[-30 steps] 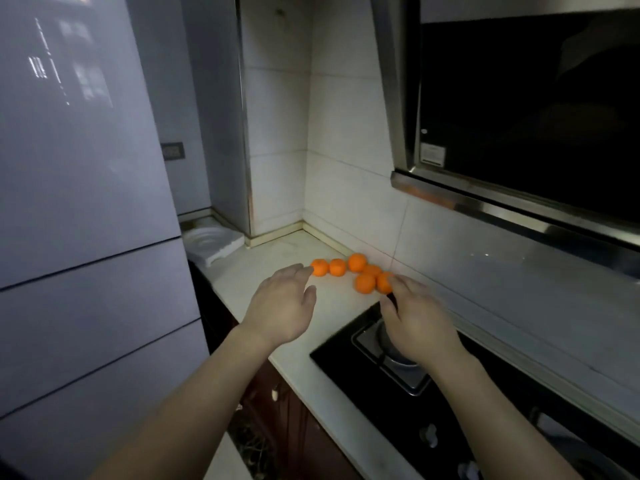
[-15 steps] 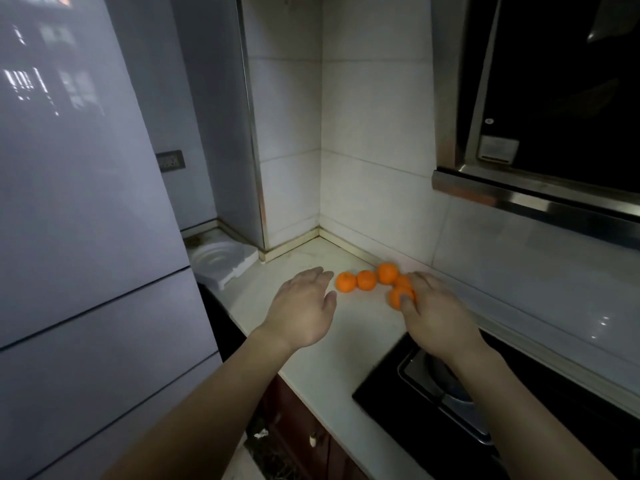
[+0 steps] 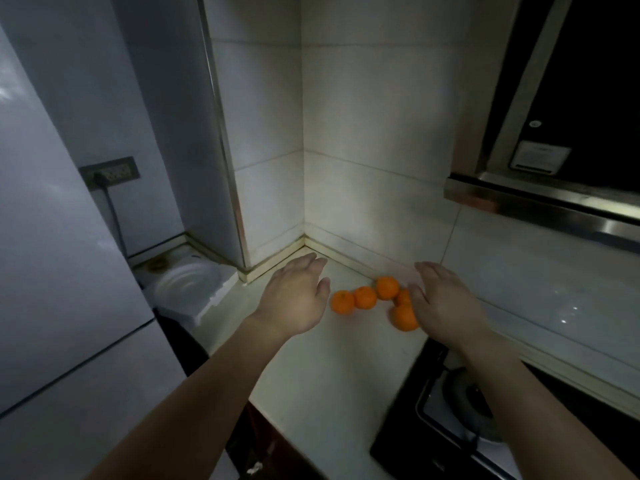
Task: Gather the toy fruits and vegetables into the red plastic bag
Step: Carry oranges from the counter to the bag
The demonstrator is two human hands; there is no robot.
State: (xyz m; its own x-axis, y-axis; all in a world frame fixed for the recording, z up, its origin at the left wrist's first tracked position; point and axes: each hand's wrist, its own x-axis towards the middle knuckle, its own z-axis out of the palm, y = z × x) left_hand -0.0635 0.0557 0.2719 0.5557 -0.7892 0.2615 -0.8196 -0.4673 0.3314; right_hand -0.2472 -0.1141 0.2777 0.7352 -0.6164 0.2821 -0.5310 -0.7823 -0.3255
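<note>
Several small orange toy fruits [image 3: 364, 297] lie in a loose row on the pale counter [image 3: 332, 368] near the tiled corner. My left hand [image 3: 294, 299] hovers just left of the leftmost fruit [image 3: 343, 302], fingers straight, holding nothing. On the right side of the group my right hand [image 3: 443, 306] reaches with relaxed fingers; it partly covers the two nearest fruits [image 3: 403, 317], and contact cannot be told. No red plastic bag is in view.
A grey fridge [image 3: 62, 306] fills the left side. A white foam tray [image 3: 188, 289] sits in the gap beside it. A black gas hob [image 3: 460, 410] lies at the lower right, and a range hood [image 3: 554, 188] overhangs the right wall.
The view has swung left and up, bringing the corner more to the centre. Both hands have spread slightly to either side of the fruits. The fruits have not moved.
</note>
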